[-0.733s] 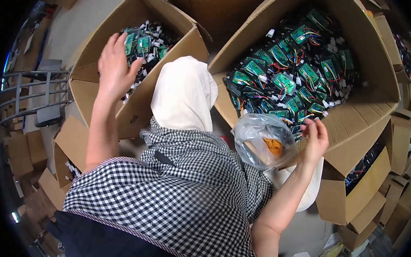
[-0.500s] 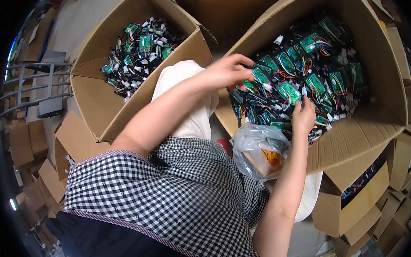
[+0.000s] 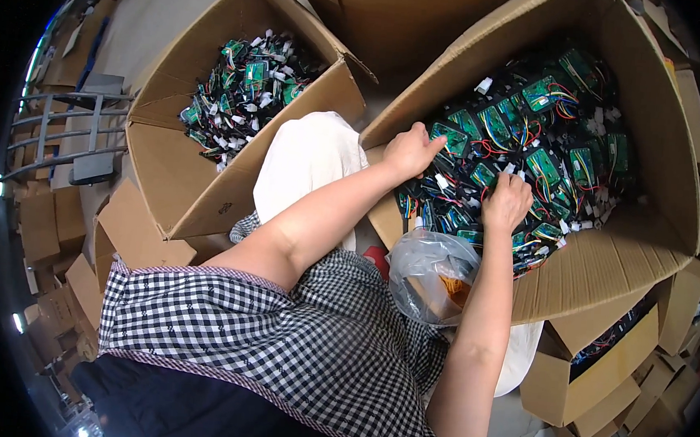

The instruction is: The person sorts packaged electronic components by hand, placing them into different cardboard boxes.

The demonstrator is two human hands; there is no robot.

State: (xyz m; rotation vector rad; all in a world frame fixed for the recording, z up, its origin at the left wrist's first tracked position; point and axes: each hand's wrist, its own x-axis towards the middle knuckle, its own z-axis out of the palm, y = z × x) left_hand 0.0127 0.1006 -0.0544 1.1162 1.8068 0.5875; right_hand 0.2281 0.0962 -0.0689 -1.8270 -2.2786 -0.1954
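Many green circuit boards with coloured wires and white plugs lie heaped in the large cardboard box [image 3: 603, 270] on the right. Above the heap's left edge, my left hand [image 3: 410, 152] has its thumb and forefinger apart, its thumb at the corner of a circuit board [image 3: 452, 141]. My right hand [image 3: 508, 202] is bent over the middle of the heap. Its fingers close at a small circuit board [image 3: 482, 175] and a white plug [image 3: 508, 169]; the fingers partly cover how these are held.
A second cardboard box [image 3: 164, 171] on the left holds more boards and wires. A clear plastic bag [image 3: 419, 263] with something orange inside hangs at the right box's near side. Cardboard cartons [image 3: 605, 370] stand at the lower right, and a grey metal trolley [image 3: 71, 133] at far left.
My left hand has come lower and settled by the box's left side. My right hand has moved slightly left and down, and the small board by it has shifted the same way.
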